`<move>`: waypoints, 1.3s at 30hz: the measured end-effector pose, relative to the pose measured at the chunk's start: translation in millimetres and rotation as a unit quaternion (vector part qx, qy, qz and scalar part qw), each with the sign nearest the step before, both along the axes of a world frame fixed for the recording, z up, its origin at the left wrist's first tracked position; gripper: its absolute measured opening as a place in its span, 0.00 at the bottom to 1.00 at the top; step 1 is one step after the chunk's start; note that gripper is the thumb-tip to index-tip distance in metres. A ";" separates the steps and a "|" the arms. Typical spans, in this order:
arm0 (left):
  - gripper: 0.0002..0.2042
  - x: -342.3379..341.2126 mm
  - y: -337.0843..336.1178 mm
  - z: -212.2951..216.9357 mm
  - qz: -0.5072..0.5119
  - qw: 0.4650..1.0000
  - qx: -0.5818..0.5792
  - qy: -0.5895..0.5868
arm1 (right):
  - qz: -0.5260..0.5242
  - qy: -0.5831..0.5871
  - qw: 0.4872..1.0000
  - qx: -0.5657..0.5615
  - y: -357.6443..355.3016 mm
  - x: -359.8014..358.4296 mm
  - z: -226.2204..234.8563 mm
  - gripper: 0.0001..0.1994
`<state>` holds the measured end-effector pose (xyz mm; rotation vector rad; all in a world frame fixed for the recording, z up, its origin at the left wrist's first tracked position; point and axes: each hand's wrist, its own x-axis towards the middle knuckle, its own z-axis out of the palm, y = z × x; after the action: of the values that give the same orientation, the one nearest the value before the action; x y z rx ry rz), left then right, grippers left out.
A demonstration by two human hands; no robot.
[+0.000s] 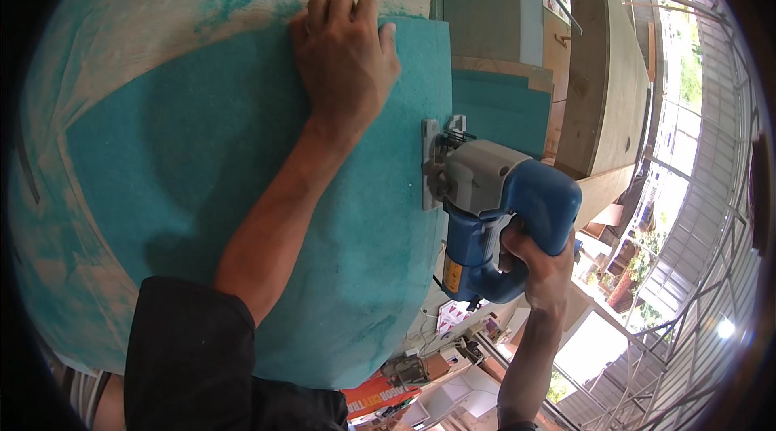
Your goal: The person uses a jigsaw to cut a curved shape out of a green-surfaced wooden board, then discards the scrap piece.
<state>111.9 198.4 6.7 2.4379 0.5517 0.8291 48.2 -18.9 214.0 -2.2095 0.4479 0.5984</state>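
Note:
A teal board with a curved left edge fills the middle of the view, lying on a paint-stained pale surface. My left hand bears on its far edge, fingers bent over and their tips hidden. My right hand is wrapped round the handle of a blue and grey jigsaw. The jigsaw lies on its side in the view, its metal base plate against the board's right edge. I cannot make out the blade.
Right of the board stand wooden panels and a teal sheet. The pale worktop, smeared with teal, stretches to the left. Boxes and tools lie below right, near a red-orange banner. Metal roofing shows far right.

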 end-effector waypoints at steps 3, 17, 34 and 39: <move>0.13 -0.5 -1.6 -0.2 -0.001 1.000 -0.002 0.000 | 0.001 -0.003 1.000 0.000 1.3 1.2 -0.5 0.05; 0.12 -7.1 -5.0 -0.9 -0.001 1.000 -0.012 0.014 | 0.008 -0.002 1.000 0.018 3.5 7.6 -4.2 0.05; 0.12 -10.8 -6.2 -0.5 -0.006 0.999 -0.030 0.011 | 0.008 -0.006 1.000 0.011 9.8 15.3 -5.6 0.05; 0.12 -11.4 -10.1 -0.9 -0.015 0.999 -0.043 0.015 | 0.009 -0.007 1.000 0.007 10.0 18.2 -6.1 0.05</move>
<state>100.5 188.3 5.8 2.3775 0.5506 0.7415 66.3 -8.9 207.9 -2.2048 0.4154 0.5934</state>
